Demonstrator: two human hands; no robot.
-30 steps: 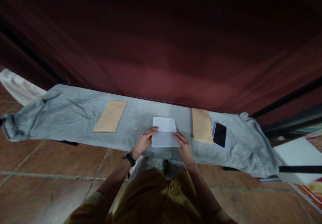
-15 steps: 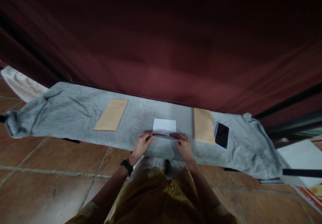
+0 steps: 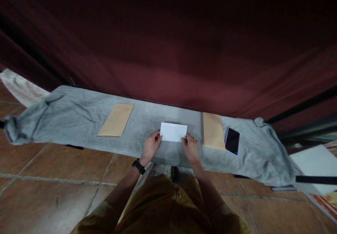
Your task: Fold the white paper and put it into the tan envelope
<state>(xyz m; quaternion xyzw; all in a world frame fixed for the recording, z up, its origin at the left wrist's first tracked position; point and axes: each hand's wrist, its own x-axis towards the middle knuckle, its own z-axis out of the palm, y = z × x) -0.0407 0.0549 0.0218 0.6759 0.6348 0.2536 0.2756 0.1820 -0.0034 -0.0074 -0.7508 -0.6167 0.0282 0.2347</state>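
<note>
Grey-cloth tabletop (image 3: 71, 121). Forearms (image 3: 122, 186) reach forward over its near edge, angled inward. Flat brown envelopes: left envelope (image 3: 116, 120), right envelope (image 3: 213, 131); contents not visible. White paper (image 3: 173, 131) between them, mid-table. Left hand (image 3: 152, 146), right hand (image 3: 191, 149) curled nearly closed, pinching its left and right ends.

Can't judge reach of left hand (image 3: 152, 146) and right hand (image 3: 190, 148) behind white paper (image 3: 173, 132), frame centre. Can't count layers in brown envelope stack (image 3: 213, 131), right of centre. Can't read faint mark (image 3: 128, 109) on lone envelope (image 3: 116, 120), left of centre; too small. Can't follow beyond edges: striped cloth (image 3: 25, 89) at left, colourful print (image 3: 328, 204) at lower right, sleeves (image 3: 96, 218) at bottom, curtain (image 3: 168, 69) at top.
</note>
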